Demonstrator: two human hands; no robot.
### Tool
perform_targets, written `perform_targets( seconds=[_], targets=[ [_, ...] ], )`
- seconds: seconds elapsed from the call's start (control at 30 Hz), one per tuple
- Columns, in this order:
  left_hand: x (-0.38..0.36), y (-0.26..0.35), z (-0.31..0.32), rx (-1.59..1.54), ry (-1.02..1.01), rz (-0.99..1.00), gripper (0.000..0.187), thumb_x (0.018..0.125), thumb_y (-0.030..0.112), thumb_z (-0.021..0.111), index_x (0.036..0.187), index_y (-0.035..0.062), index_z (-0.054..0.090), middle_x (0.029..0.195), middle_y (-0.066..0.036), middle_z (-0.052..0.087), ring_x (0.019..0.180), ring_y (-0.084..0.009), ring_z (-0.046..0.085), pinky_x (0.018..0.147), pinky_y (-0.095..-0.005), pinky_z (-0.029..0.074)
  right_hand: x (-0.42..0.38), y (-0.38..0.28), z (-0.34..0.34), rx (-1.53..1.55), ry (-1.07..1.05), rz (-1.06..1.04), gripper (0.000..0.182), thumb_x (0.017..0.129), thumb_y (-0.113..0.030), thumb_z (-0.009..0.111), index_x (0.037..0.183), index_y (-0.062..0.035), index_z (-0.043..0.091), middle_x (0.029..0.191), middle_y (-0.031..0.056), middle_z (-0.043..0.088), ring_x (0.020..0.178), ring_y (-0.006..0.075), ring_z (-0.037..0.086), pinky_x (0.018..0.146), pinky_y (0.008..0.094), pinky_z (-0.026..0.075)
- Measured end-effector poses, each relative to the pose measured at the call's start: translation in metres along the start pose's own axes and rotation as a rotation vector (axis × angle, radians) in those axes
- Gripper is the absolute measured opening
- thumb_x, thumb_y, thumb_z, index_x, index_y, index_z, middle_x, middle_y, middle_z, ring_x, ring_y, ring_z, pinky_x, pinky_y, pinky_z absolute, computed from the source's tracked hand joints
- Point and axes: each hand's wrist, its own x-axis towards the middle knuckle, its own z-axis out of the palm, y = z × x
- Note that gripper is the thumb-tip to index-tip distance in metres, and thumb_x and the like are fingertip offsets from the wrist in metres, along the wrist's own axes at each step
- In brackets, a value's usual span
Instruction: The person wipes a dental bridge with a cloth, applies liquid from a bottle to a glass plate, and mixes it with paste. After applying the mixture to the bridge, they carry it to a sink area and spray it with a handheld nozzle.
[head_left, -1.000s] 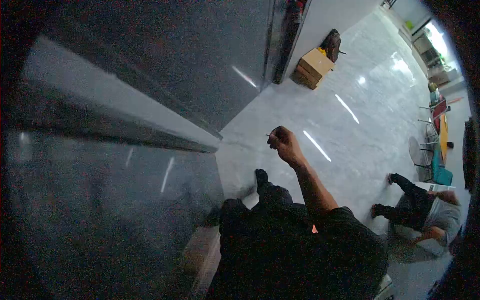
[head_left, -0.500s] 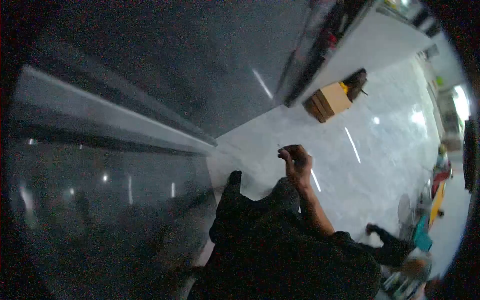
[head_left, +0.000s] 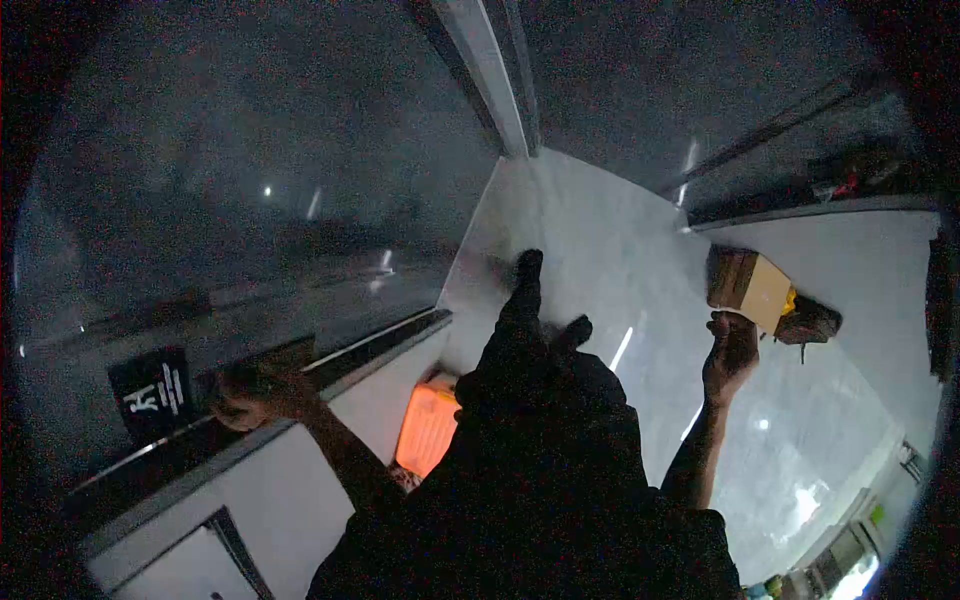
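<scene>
At the left, my left hand (head_left: pixel 258 394) is stretched out over the dark ledge (head_left: pixel 345 358) beside the glossy dark panel. It is dim and blurred, so its fingers and any contact with the ledge are unclear. My right hand (head_left: pixel 732 358) is raised at the right with its fingers bent and drawn together. Anything between those fingertips is too small to make out. Just above that hand in view is a cardboard box (head_left: pixel 762 290) on the pale floor.
A dark bag-like item (head_left: pixel 808 322) with something yellow lies beside the box. An orange container (head_left: pixel 428 428) stands left of my legs. Tall dark panels (head_left: pixel 330 130) meet the pale floor (head_left: pixel 600 220) ahead. A black sign with white marks (head_left: pixel 150 398) is at the left.
The view has turned, bringing my left hand, the ledge and the orange container into sight. My right hand and the box appear further right. The person at the lower right is out of view.
</scene>
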Motion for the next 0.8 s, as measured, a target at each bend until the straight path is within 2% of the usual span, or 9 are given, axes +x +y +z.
perform_targets(
  seconds=[0.1,0.2,0.3,0.37,0.47,0.5,0.57,0.7,0.8],
  targets=[
    [0.012,-0.018,-0.027,0.157,0.087,0.121,0.088,0.094,0.066,0.069,0.150,0.0022,0.044,0.149,-0.032,0.037,0.135,-0.0513,0.041,0.108,-0.0636,0.044,-0.002,0.018,-0.027,0.085,0.015,0.056,0.015,0.104,-0.011,0.066,0.102,0.0019,0.072,0.096,0.0115,0.076,0.086,0.0201,0.074,0.082,0.0345,0.061],
    [0.003,-0.012,-0.033,0.202,0.110,0.032,0.086,0.099,0.064,0.065,0.152,0.0001,0.042,0.150,-0.032,0.037,0.136,-0.0514,0.041,0.104,-0.0669,0.045,-0.011,0.034,-0.049,0.173,0.033,0.135,0.016,0.105,-0.015,0.069,0.105,0.0010,0.070,0.097,0.0108,0.076,0.084,0.0189,0.072,0.081,0.0338,0.058],
    [-0.007,-0.061,-0.002,0.184,0.286,-0.112,0.080,0.103,0.060,0.059,0.151,-0.0017,0.045,0.145,-0.033,0.047,0.134,-0.0522,0.046,0.100,-0.0692,0.046,-0.040,0.056,-0.057,0.358,0.068,0.164,0.013,0.105,-0.012,0.068,0.107,0.0017,0.069,0.098,0.0116,0.076,0.086,0.0175,0.071,0.082,0.0327,0.058],
    [-0.007,-0.063,0.006,0.200,0.316,-0.117,0.078,0.103,0.058,0.060,0.152,-0.0014,0.046,0.145,-0.031,0.048,0.133,-0.0507,0.047,0.101,-0.0676,0.046,-0.042,0.052,-0.076,0.260,0.037,0.237,0.011,0.105,-0.008,0.068,0.106,0.0026,0.068,0.099,0.0124,0.076,0.088,0.0181,0.072,0.082,0.0316,0.059],
    [-0.017,-0.034,0.035,0.111,0.252,-0.085,0.076,0.103,0.055,0.061,0.152,-0.0008,0.047,0.145,-0.030,0.049,0.133,-0.0484,0.049,0.102,-0.0652,0.046,-0.049,0.075,-0.094,0.264,0.034,0.241,0.008,0.104,-0.004,0.067,0.104,0.0043,0.066,0.099,0.0126,0.075,0.091,0.0181,0.072,0.084,0.0336,0.061],
    [-0.024,-0.016,0.047,0.070,0.225,-0.070,0.075,0.103,0.054,0.061,0.152,-0.0006,0.047,0.145,-0.029,0.049,0.133,-0.0477,0.049,0.102,-0.0644,0.046,-0.044,0.076,-0.100,0.175,0.105,0.171,0.004,0.102,0.002,0.065,0.102,0.0043,0.068,0.095,0.0129,0.078,0.083,0.0186,0.076,0.076,0.0310,0.061],
    [-0.042,0.019,0.068,-0.010,0.163,-0.040,0.073,0.103,0.053,0.062,0.152,-0.0003,0.048,0.146,-0.028,0.050,0.133,-0.0462,0.050,0.103,-0.0629,0.047,-0.043,0.086,-0.113,0.225,0.205,0.159,0.003,0.101,0.002,0.066,0.102,0.0043,0.068,0.094,0.0150,0.078,0.084,0.0195,0.077,0.076,0.0318,0.061],
    [-0.074,0.043,0.137,-0.147,-0.027,-0.033,0.070,0.103,0.049,0.064,0.152,0.0004,0.049,0.146,-0.026,0.052,0.132,-0.0432,0.052,0.104,-0.0597,0.047,-0.065,0.054,-0.058,0.171,0.366,0.255,0.003,0.099,0.000,0.070,0.100,0.0029,0.070,0.090,0.0136,0.078,0.080,0.0186,0.077,0.073,0.0321,0.060],
    [-0.103,0.072,0.154,-0.211,-0.191,-0.038,0.068,0.103,0.046,0.065,0.152,0.0010,0.050,0.146,-0.024,0.053,0.132,-0.0409,0.054,0.106,-0.0573,0.047,-0.071,0.063,-0.042,0.161,0.405,0.328,0.006,0.100,-0.002,0.071,0.100,0.0039,0.069,0.089,0.0124,0.078,0.081,0.0181,0.076,0.075,0.0318,0.060]
  ],
)
